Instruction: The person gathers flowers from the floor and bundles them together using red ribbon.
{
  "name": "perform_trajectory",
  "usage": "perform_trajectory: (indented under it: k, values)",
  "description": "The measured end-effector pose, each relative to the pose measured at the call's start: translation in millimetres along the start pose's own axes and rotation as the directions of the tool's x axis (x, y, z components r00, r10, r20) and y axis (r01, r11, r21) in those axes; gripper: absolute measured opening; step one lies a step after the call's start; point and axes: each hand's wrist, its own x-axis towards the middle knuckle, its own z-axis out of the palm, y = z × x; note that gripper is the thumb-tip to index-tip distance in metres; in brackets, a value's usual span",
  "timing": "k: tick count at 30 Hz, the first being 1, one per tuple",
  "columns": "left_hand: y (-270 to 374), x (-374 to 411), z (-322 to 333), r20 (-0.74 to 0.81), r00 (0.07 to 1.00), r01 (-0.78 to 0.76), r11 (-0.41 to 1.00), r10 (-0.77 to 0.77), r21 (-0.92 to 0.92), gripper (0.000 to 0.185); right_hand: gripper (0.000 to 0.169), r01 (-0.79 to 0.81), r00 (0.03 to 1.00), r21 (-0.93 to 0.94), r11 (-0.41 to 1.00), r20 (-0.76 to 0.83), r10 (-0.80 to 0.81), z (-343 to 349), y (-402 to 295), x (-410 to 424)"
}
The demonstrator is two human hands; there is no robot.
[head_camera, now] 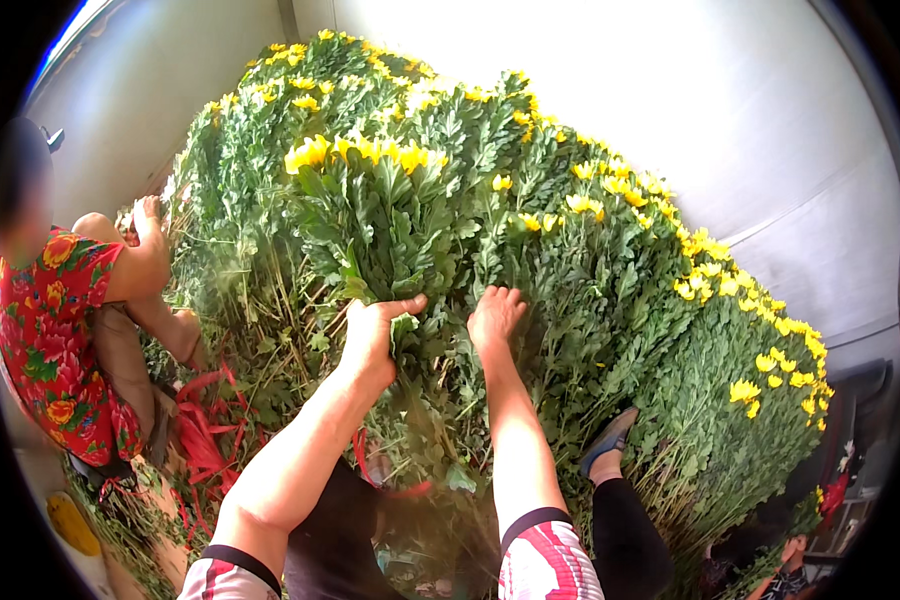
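A bunch of yellow chrysanthemums [375,217] with leafy green stems stands upright in the middle, its flower heads roughly level. Around its stems my left hand [375,334] is closed, thumb pointing right. To the right, my right hand [497,315] is among the leaves of the large chrysanthemum pile [615,300], its fingers bent. Whether those fingers grip a stem cannot be told. Below my left hand, the lower stems and leaves hang between my forearms.
At the left a person in a red floral top [60,337] sits by the pile. Red plastic ties [202,435] lie near them. Another person's hand [793,549] shows at the lower right. A pale wall [757,127] stands behind the flowers. My shoe [609,439] rests among stems.
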Motion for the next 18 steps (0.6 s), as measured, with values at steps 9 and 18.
perform_trajectory:
  k: [9, 18]
  values:
    - [7.9, 7.6, -17.3, 0.121, 0.988, 0.09, 0.996, -0.092, 0.027, 0.033, 0.044, 0.252, 0.963, 0.887, 0.387, -0.27, -0.006, -137.6, 36.0, -98.3]
    - [-2.4, -8.3, -3.6, 0.375, 0.926, -0.036, 0.999, 0.036, -0.006, 0.06, 0.082, 0.514, 0.857, 0.475, 0.714, -0.312, -0.41, -175.9, 24.8, -194.7]
